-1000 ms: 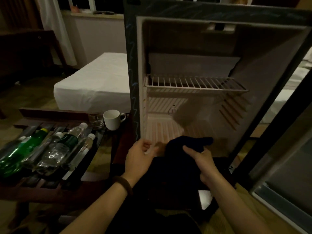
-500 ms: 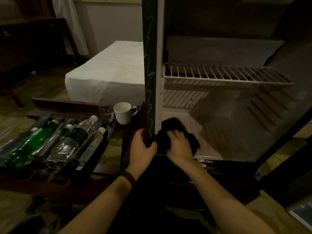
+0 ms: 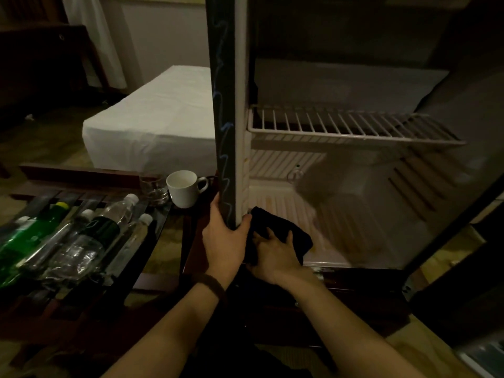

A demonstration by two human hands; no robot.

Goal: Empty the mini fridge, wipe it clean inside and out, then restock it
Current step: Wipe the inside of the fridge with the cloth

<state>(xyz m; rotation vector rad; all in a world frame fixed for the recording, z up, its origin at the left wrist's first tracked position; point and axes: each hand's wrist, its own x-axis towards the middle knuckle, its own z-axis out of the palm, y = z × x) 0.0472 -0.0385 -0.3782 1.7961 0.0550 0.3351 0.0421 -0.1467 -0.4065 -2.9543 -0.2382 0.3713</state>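
At the fridge's lower left corner: interior wipe-down in progress.

With my left hand [image 3: 225,238] I grip the bottom of the mini fridge [image 3: 354,85] frame, fingers wrapped round its front edge. My right hand [image 3: 272,253], just beside it, presses the dark cloth [image 3: 281,230] onto the fridge floor with fingers spread. The wire shelf [image 3: 351,126] above is bare, so emptying looks complete. Next, I judge, the cloth must sweep rightward and deeper. Bottles [image 3: 81,236] wait on the slatted counter [image 3: 68,309] to my left, well apart from both hands.
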